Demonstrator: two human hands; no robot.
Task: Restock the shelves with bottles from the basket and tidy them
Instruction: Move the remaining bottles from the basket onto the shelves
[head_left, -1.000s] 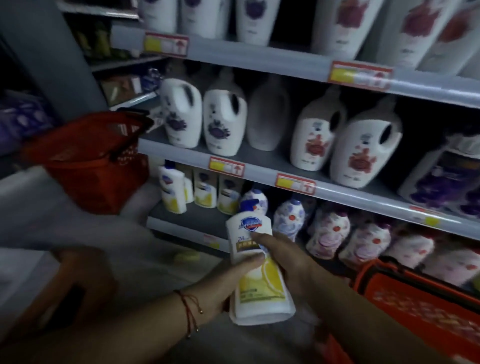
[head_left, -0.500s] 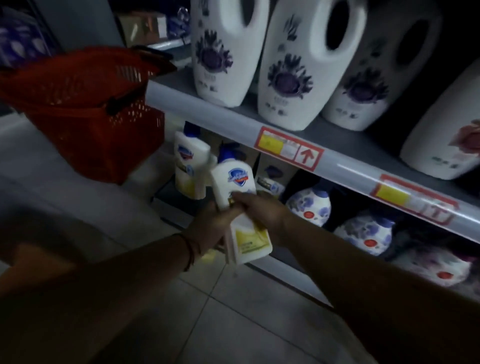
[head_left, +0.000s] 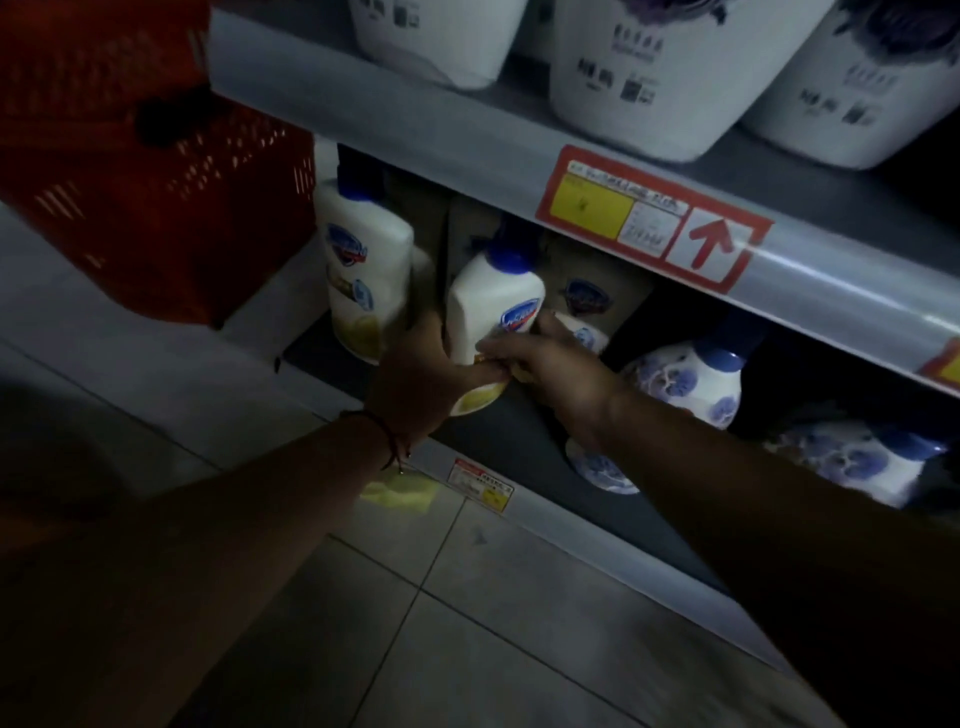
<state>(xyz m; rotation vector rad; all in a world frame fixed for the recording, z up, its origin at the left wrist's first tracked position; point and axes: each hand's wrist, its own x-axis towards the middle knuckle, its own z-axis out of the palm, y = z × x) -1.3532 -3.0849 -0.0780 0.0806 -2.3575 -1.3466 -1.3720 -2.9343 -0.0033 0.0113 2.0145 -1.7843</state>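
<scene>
A white bottle with a blue cap and yellow label (head_left: 491, 306) sits tilted at the front of the bottom shelf (head_left: 524, 441), under the shelf above. My left hand (head_left: 421, 379) grips its lower part from the left. My right hand (head_left: 550, 369) holds it from the right, fingers across the label. A matching white bottle (head_left: 363, 275) stands just to its left on the same shelf. A red basket (head_left: 150, 171) stands at the upper left, beside the shelf end.
Round blue-flowered white bottles (head_left: 685, 384) fill the bottom shelf to the right. Large white jugs (head_left: 654, 78) stand on the shelf above, whose edge (head_left: 831, 280) carries a red price tag (head_left: 649, 218). Brown cartons (head_left: 587, 296) stand behind the held bottle. Tiled floor lies below.
Both hands have carried the bottle forward and down onto the bottom shelf, next to the matching bottle. The view has moved closer to the shelf.
</scene>
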